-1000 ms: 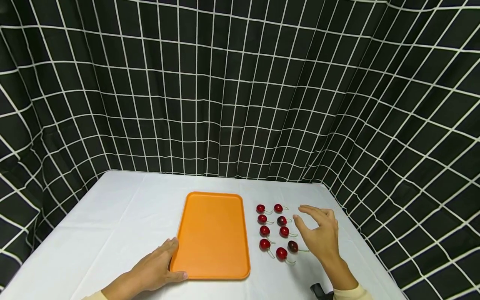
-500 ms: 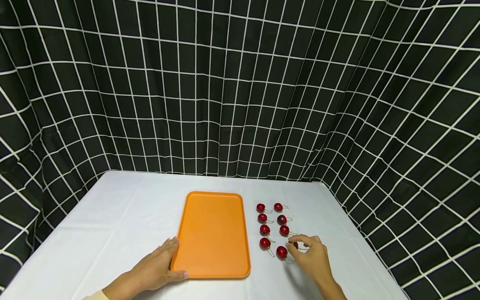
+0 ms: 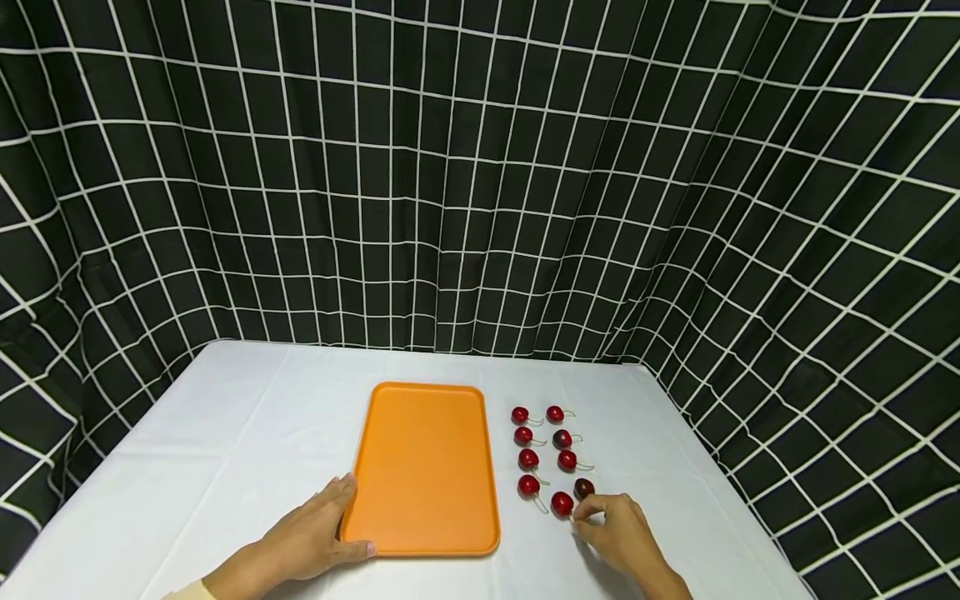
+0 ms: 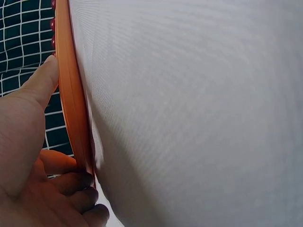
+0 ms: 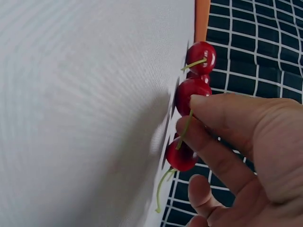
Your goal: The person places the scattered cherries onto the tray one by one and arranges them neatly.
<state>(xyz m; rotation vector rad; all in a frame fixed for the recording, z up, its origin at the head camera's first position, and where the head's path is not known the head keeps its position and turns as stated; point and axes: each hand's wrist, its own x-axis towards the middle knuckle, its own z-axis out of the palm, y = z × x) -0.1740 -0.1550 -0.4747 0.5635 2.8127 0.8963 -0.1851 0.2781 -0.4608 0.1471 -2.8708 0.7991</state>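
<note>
An orange tray (image 3: 423,467) lies flat on a white-covered table. My left hand (image 3: 307,529) grips its near left corner, the thumb (image 4: 42,80) along the front edge and the other fingers bent at the side. Right of the tray, several red cherries with green stems lie in two columns. At the near end of the right column, my right hand (image 3: 618,533) pinches the stem of a bright red cherry (image 3: 562,504) between thumb and forefinger. That cherry (image 5: 189,92) rests on the cloth. Just beyond it sits a darker cherry (image 3: 584,488), partly hidden by the hand.
The left column holds more cherries, among them a near one (image 3: 528,486) and a far one (image 3: 520,415). A black curtain (image 3: 442,183) with a white grid surrounds the back and sides of the table (image 3: 247,417).
My right hand came down from beside the cherries with fingers apart, touched the dark cherry, then shifted nearer to the bright red cherry's stem. The left hand and tray stayed still.
</note>
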